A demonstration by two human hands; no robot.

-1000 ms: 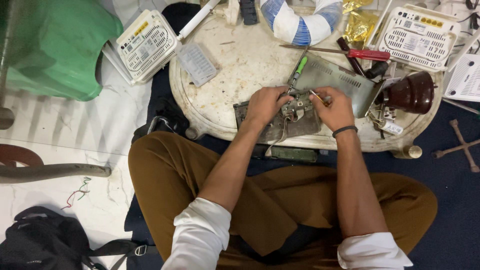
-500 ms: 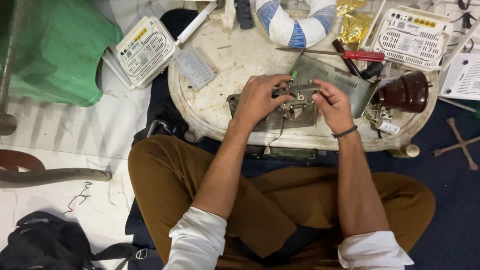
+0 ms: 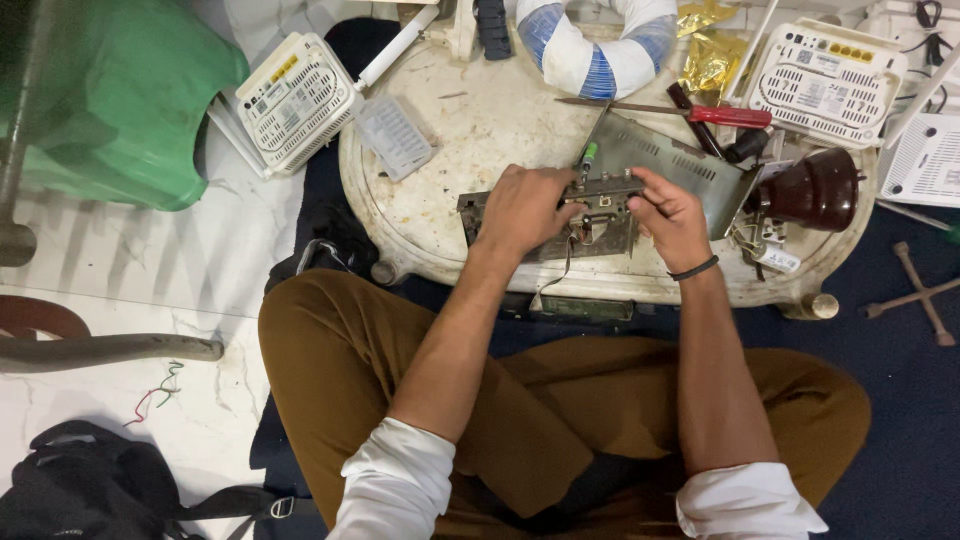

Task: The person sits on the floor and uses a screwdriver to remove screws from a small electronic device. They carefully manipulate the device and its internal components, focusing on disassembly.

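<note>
Both hands closed their grip on one small grey metal assembly (image 3: 590, 215) lying near the front edge of a round, stained white tabletop (image 3: 480, 120). Left hand (image 3: 528, 208) covered the assembly's nine o'clock end, fingers curled over its top edge; right hand (image 3: 668, 212) pinched its three o'clock end, a dark band at the wrist. Its long axis ran from nine to three o'clock, crosswise to the seated person, so each hand stood equally near its own end and the exposed middle lay between the two grips. That middle showed a dull plate with small fittings and thin wires trailing toward six o'clock; finer detail could not be made out. A green-handled tool (image 3: 587, 158) stood just at twelve o'clock of the assembly, touching or nearly so. A bent grey metal cover (image 3: 680, 165) lay at one o'clock, a red-handled screwdriver (image 3: 725, 115) beyond it, and a dark brown rounded object (image 3: 815, 190) at three o'clock.
</note>
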